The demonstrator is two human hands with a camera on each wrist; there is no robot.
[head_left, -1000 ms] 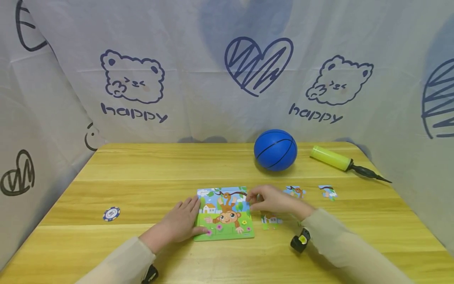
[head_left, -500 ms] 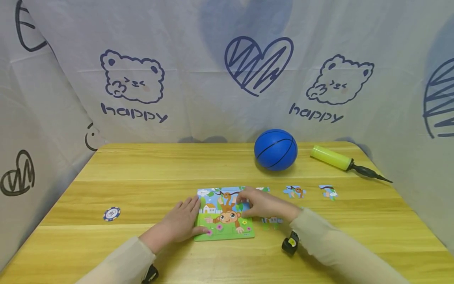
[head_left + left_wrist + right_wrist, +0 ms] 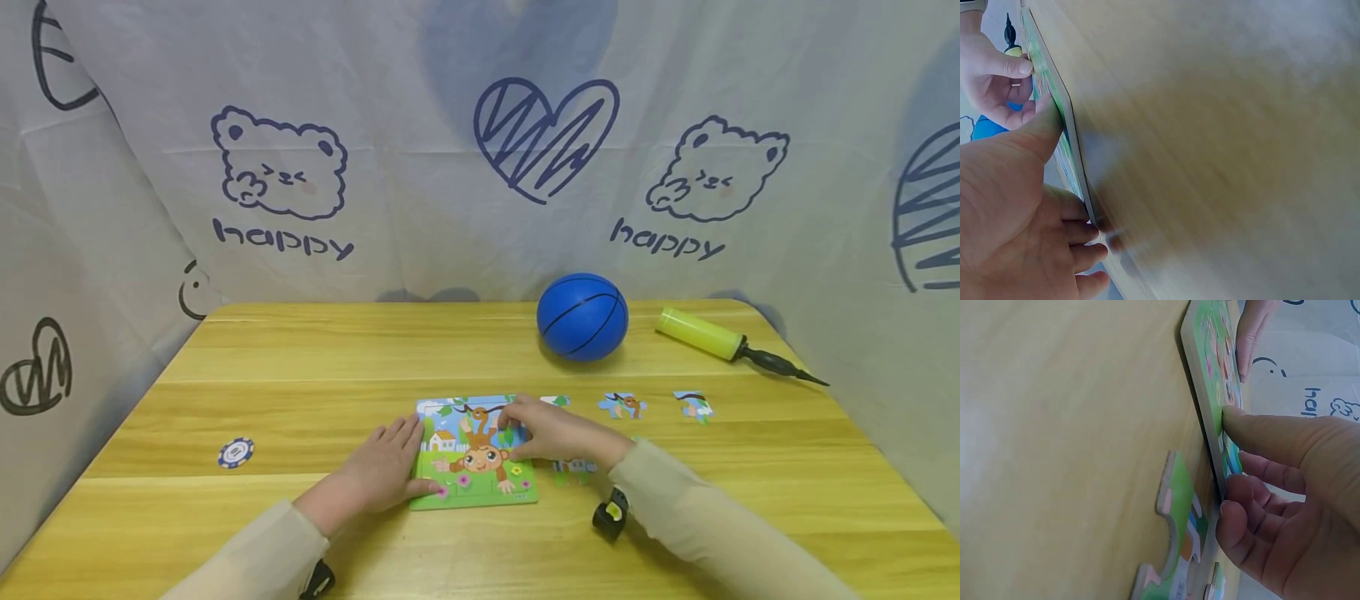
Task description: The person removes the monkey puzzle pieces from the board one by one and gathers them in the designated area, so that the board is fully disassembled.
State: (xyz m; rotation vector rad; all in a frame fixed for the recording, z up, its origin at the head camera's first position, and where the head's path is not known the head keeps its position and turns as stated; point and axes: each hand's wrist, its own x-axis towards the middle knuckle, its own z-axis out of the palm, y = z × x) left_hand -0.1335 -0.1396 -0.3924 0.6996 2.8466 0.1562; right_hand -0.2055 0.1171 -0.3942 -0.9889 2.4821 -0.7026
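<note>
A square monkey jigsaw puzzle lies flat on the wooden table. My left hand lies along its left edge, thumb over the lower left corner and fingers nearly straight beside the border. My right hand is at its right side, thumb and curled fingers spanning a blue-and-green puzzle piece within the picture. In the right wrist view the thumb touches the board's face, while other fingers bend at its edge. The right hand partly hides that side. A loose house piece lies just right of the board.
More loose pieces, a monkey-tail piece and a branch piece, lie to the right. Behind them are a blue ball and a yellow-green hand pump. A poker chip lies far left. A printed curtain encloses the table.
My right hand has moved left from the board's right border onto its right part, and has held nearly still for the last half second. The left hand and the board have stayed put.
</note>
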